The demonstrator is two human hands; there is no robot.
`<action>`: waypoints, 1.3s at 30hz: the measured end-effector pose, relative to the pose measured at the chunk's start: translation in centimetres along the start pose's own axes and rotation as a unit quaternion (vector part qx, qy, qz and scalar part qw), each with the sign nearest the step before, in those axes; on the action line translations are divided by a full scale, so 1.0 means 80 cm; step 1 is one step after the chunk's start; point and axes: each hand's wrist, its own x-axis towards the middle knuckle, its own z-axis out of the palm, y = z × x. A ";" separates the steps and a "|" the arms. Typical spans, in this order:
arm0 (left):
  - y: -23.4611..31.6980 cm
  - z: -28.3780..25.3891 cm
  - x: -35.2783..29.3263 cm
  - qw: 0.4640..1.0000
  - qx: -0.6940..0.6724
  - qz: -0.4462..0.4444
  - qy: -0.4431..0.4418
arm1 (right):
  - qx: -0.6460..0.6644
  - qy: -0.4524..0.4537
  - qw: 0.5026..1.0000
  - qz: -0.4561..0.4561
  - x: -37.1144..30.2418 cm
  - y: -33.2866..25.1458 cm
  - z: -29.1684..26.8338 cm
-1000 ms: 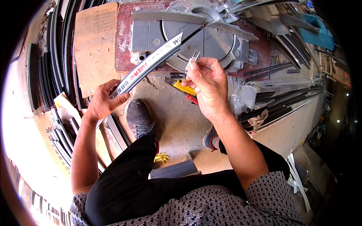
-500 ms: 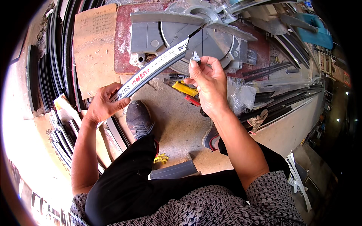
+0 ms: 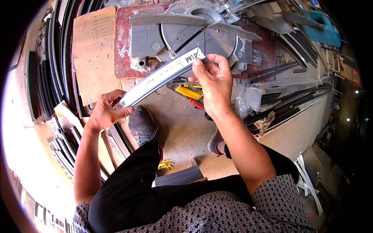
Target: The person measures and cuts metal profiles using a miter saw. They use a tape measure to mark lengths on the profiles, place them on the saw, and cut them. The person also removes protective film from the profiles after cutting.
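My left hand (image 3: 105,112) grips the near end of a long pale metal profile strip (image 3: 159,77) with printed film on it. The strip slants up to the right in front of a grey mitre saw (image 3: 182,33). My right hand (image 3: 211,83) pinches the strip's far end between thumb and fingers, right at its tip. Both hands hold the strip in the air above the dusty floor, over my shoes (image 3: 142,124).
A yellow-handled tool (image 3: 188,92) and a red one lie on the floor under the strip. Cardboard (image 3: 93,50) leans at the left. Dark long profiles (image 3: 54,66) are stacked at the left and right (image 3: 287,105). A crumpled clear plastic bag (image 3: 248,101) sits beside my right wrist.
My right hand has moved from fingering a small piece beside the strip to gripping the strip's far tip. The strip has shifted up and right. My left hand keeps its hold.
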 end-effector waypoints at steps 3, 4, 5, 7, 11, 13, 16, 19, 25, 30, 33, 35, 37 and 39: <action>0.002 -0.001 0.000 1.000 -0.003 -0.002 -0.005 | 0.004 -0.009 1.000 -0.012 0.000 0.002 0.000; 0.003 -0.001 0.000 1.000 -0.005 -0.002 -0.006 | 0.004 -0.012 1.000 -0.015 0.000 0.001 0.000; 0.001 0.000 0.000 1.000 -0.013 -0.001 -0.007 | 0.003 -0.016 1.000 -0.017 0.000 0.001 0.001; -0.006 0.001 0.000 1.000 -0.029 0.001 -0.007 | 0.000 -0.022 0.999 -0.024 -0.001 -0.001 0.002; -0.003 0.002 -0.003 0.999 -0.045 0.001 -0.004 | -0.010 -0.030 0.998 -0.045 -0.004 -0.004 0.006; -0.003 0.003 -0.002 0.998 -0.058 -0.004 -0.007 | -0.012 -0.036 0.998 -0.057 -0.005 -0.005 0.006; -0.010 0.005 -0.004 0.997 -0.077 0.007 -0.002 | -0.006 -0.047 0.996 -0.070 -0.005 -0.006 0.008; -0.015 0.005 -0.003 0.995 -0.096 0.009 -0.008 | -0.004 -0.049 0.996 -0.078 -0.007 -0.009 0.009; -0.014 0.005 -0.004 0.993 -0.115 0.013 -0.015 | -0.009 -0.064 0.992 -0.110 -0.008 -0.012 0.009; -0.016 0.005 -0.003 0.992 -0.116 0.035 -0.021 | -0.020 -0.077 0.987 -0.136 -0.011 -0.015 0.006; -0.014 0.006 -0.003 0.991 -0.125 0.038 -0.020 | -0.023 -0.079 0.986 -0.145 -0.014 -0.018 0.008; -0.014 0.006 -0.003 0.991 -0.126 0.037 -0.018 | -0.020 -0.084 0.985 -0.148 -0.014 -0.017 0.007; -0.017 0.006 -0.003 0.992 -0.120 0.037 -0.015 | -0.017 -0.088 0.985 -0.149 -0.014 -0.017 0.007; -0.016 0.007 -0.003 0.991 -0.125 0.037 -0.014 | -0.011 -0.090 0.985 -0.149 -0.014 -0.016 0.006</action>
